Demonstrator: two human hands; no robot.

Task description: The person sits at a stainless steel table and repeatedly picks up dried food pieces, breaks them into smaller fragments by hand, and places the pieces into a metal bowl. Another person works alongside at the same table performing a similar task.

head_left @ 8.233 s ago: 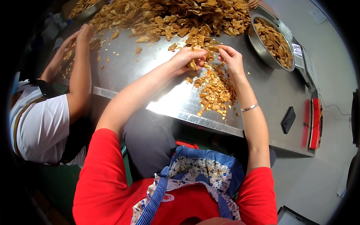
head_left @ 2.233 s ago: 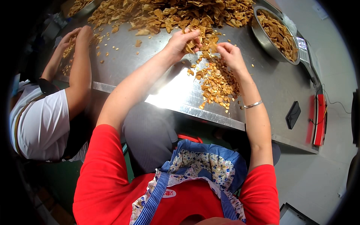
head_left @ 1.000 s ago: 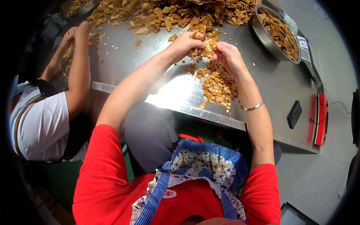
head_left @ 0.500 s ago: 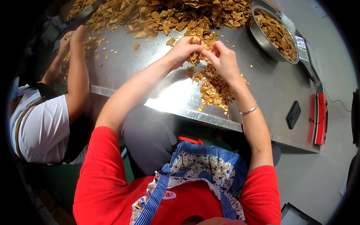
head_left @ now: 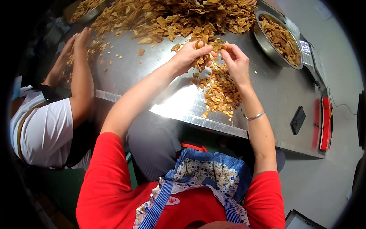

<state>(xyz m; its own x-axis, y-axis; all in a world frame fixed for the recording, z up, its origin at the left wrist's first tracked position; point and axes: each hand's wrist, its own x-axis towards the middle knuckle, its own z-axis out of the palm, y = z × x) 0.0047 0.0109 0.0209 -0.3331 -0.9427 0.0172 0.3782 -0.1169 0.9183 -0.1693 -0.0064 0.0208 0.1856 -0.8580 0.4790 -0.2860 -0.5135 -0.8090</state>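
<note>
My left hand [head_left: 192, 54] is closed around several brown dried slices [head_left: 201, 63], which stick out past its fingers. To its right, my right hand [head_left: 235, 61] pinches a small brown piece [head_left: 222, 47] between thumb and fingertips, a little apart from the left hand. Below the hands, a loose heap of small brown and pale yellow bits [head_left: 223, 93] lies on the metal table [head_left: 141, 82], reaching close to its front edge. Beyond my hands rises a large pile of dried brown slices [head_left: 179, 19].
At the far right, a steel bowl [head_left: 263, 45] of slices rests beside a grey device [head_left: 308, 57]. A dark phone [head_left: 297, 120] lies near the red strip [head_left: 326, 122] at the table's right end. On the left, a co-worker's hands [head_left: 78, 40] are over scattered bits.
My hands have drawn apart: the right has shifted right with a small piece. The left has turned, showing more of the slices in it. The co-worker's hands have shifted slightly.
</note>
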